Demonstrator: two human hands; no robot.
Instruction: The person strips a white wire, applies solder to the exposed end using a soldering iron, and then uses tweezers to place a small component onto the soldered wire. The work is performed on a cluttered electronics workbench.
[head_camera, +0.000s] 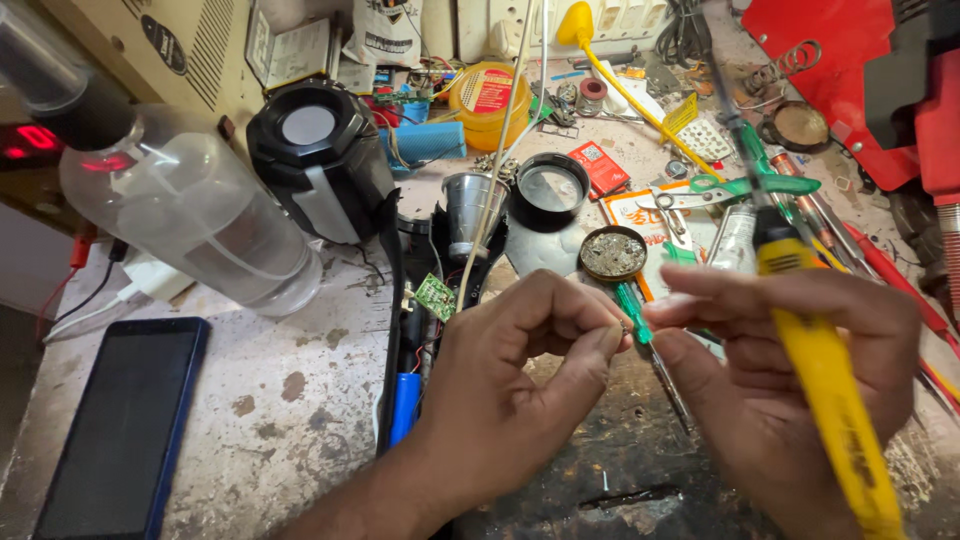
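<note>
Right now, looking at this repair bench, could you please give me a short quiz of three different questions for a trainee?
1. True or false: the right hand holds a yellow-handled soldering iron.
2. Which lies at the bench's near-left corner? A) dark smartphone B) scissors C) tin lid
3. Fill in: the left hand pinches a thin ____ wire between thumb and forefinger.

Key: 1 true. 2 A. 3 white; it runs up toward the back of the bench.

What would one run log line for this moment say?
left hand: pinches small part | right hand: holds yellow soldering iron | green screwdriver beneath
</note>
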